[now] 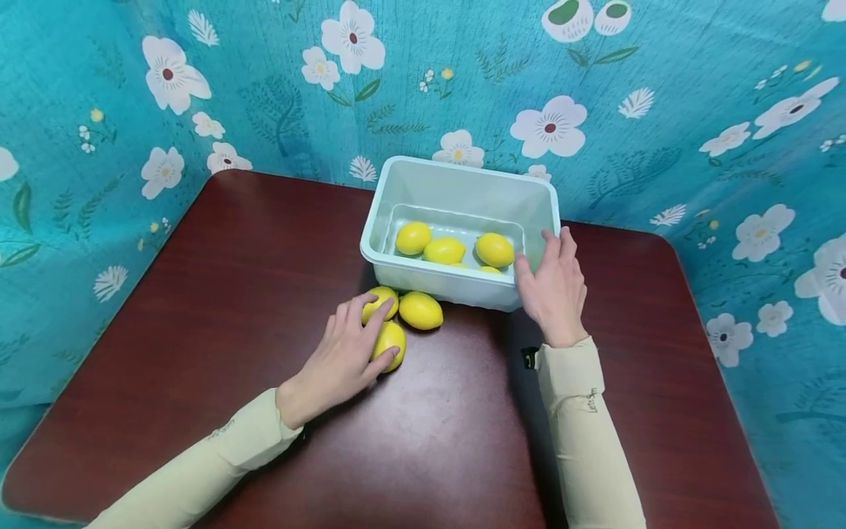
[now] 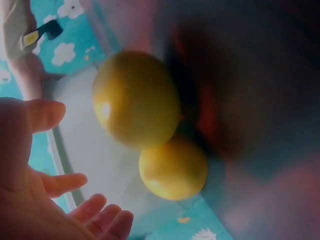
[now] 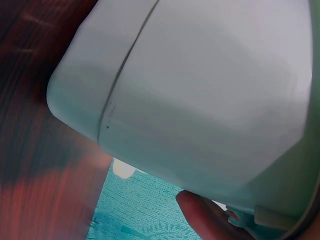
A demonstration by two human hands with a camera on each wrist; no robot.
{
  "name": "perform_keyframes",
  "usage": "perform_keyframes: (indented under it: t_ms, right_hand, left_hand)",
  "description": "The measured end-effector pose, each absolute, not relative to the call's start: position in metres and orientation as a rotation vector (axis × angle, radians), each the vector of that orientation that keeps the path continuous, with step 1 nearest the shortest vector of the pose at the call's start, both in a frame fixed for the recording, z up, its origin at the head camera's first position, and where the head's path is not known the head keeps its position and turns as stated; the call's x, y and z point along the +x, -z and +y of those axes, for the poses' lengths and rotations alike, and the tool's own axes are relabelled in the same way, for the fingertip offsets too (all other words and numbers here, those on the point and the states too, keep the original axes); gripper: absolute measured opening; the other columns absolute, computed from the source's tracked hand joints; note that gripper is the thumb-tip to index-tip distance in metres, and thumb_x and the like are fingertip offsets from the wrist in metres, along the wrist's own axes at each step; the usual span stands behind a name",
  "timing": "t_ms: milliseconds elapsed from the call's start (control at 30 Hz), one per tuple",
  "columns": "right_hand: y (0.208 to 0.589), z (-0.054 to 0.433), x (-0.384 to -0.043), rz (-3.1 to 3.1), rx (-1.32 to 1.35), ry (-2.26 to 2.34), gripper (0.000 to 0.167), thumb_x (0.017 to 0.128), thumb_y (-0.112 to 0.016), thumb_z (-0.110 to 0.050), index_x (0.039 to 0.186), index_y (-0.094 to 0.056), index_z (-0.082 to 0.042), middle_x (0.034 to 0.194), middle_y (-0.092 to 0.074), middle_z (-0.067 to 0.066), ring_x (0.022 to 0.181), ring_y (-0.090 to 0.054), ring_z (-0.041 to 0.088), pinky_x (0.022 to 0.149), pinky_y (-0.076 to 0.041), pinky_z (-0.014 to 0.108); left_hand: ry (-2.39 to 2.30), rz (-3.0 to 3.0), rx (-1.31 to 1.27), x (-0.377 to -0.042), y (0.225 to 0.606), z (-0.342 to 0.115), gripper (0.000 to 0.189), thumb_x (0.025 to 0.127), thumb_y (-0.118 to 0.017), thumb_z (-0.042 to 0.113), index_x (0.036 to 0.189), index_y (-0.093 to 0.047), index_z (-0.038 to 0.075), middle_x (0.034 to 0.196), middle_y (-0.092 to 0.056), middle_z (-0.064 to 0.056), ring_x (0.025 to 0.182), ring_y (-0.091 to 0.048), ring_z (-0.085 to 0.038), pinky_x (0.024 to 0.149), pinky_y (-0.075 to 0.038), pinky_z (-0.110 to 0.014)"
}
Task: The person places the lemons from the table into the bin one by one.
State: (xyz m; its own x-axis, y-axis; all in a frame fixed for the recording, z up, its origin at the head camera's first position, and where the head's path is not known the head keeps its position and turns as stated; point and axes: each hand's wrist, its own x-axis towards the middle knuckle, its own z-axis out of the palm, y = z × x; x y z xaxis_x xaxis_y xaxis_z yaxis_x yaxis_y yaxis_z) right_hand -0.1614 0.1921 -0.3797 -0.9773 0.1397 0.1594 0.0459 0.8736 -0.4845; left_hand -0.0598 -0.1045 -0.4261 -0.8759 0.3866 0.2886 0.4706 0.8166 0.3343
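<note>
- Our L hand [image 1: 340, 345]: fingers spread & loosely bent over 2 of 3 loose lemons [image 1: 421, 311]; we can't tell if they touch.
- Those 3: bunched on worktop [image 1: 264, 279], just in front of bin's near wall, twd its near L corner.
- Our R hand [image 1: 555, 294]: thumb & fingers grip bin's R end, nr its near corner.
- Bin [image 1: 456, 285]: by worktop's far edge; we count 4 lemons inside, 1 mostly hidden by near wall.
</note>
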Motion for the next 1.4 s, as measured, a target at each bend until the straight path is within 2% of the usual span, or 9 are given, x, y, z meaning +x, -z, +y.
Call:
perform_keyframes:
  t_ms: [200, 467, 733, 1000, 1133, 1300, 1400]
  right_hand:
    - [0.380, 0.190, -0.161, -2.863, -0.139, -0.731, 0.062, 0.096, -0.043, -0.040, 0.147, -0.034, -0.006, 0.160, -0.017, 0.016, 0.125, -0.043, 0.047, 0.092, -0.039, 0.067]
    - [0.377, 0.191, -0.160, -2.869, -0.167, -0.731, 0.060, 0.096, -0.043, -0.039, 0.146, -0.035, -0.007, 0.160, -0.017, 0.016, 0.124, -0.043, 0.046, 0.093, -0.039, 0.067]
    - [0.378, 0.192, -0.159, -2.867, -0.167, -0.735, 0.061, 0.095, -0.044, -0.039, 0.146, -0.036, -0.006, 0.160, -0.016, 0.016, 0.124, -0.044, 0.045, 0.094, -0.039, 0.066]
    - [0.377, 0.193, -0.159, -2.876, -0.144, -0.738, 0.062, 0.095, -0.043, -0.040, 0.146, -0.034, -0.005, 0.160, -0.014, 0.017, 0.124, -0.043, 0.045, 0.095, -0.038, 0.066]
    - [0.377, 0.194, -0.159, -2.879, -0.134, -0.728, 0.062, 0.095, -0.042, -0.040, 0.146, -0.034, -0.004, 0.160, -0.014, 0.017, 0.123, -0.044, 0.046, 0.095, -0.039, 0.066]
    - [0.378, 0.193, -0.159, -2.873, -0.136, -0.721, 0.062, 0.095, -0.042, -0.040, 0.145, -0.036, -0.004, 0.160, -0.015, 0.017, 0.122, -0.045, 0.045, 0.094, -0.040, 0.066]
    - [0.378, 0.193, -0.158, -2.868, -0.137, -0.720, 0.061, 0.095, -0.043, -0.040, 0.144, -0.037, -0.004, 0.160, -0.016, 0.017, 0.120, -0.046, 0.045, 0.092, -0.041, 0.065]
  left_hand:
    - [0.456, -2.822, -0.692, -0.055, 0.432, -0.098, 0.063, 0.087, -0.066, 0.036, 0.141, -0.046, 0.010, 0.126, -0.048, -0.015, 0.098, -0.047, -0.031, 0.074, -0.040, -0.040]
    - [0.226, -2.826, -0.751, -0.045, 0.438, -0.086, 0.067, 0.085, -0.068, 0.044, 0.137, -0.050, 0.007, 0.127, -0.051, -0.016, 0.100, -0.051, -0.032, 0.069, -0.047, -0.040]
    - [0.115, -2.784, -0.760, -0.043, 0.444, -0.081, 0.060, 0.079, -0.076, 0.038, 0.127, -0.057, 0.007, 0.124, -0.051, -0.014, 0.096, -0.049, -0.031, 0.063, -0.046, -0.036]
    - [0.150, -2.711, -0.851, -0.044, 0.445, -0.074, 0.053, 0.072, -0.080, 0.031, 0.113, -0.058, 0.007, 0.118, -0.049, -0.014, 0.092, -0.045, -0.031, 0.054, -0.043, -0.030]
    - [0.191, -2.706, -0.904, -0.046, 0.444, -0.071, 0.052, 0.072, -0.081, 0.030, 0.112, -0.058, 0.007, 0.114, -0.050, -0.014, 0.091, -0.045, -0.032, 0.058, -0.043, -0.032]
    - [0.244, -2.730, -0.987, -0.045, 0.442, -0.069, 0.052, 0.074, -0.080, 0.027, 0.116, -0.057, 0.007, 0.115, -0.051, -0.013, 0.097, -0.046, -0.033, 0.076, -0.047, -0.037]
    - [0.286, -2.746, -1.022, -0.044, 0.442, -0.068, 0.051, 0.075, -0.079, 0.025, 0.117, -0.055, 0.009, 0.117, -0.050, -0.012, 0.101, -0.048, -0.032, 0.080, -0.049, -0.036]
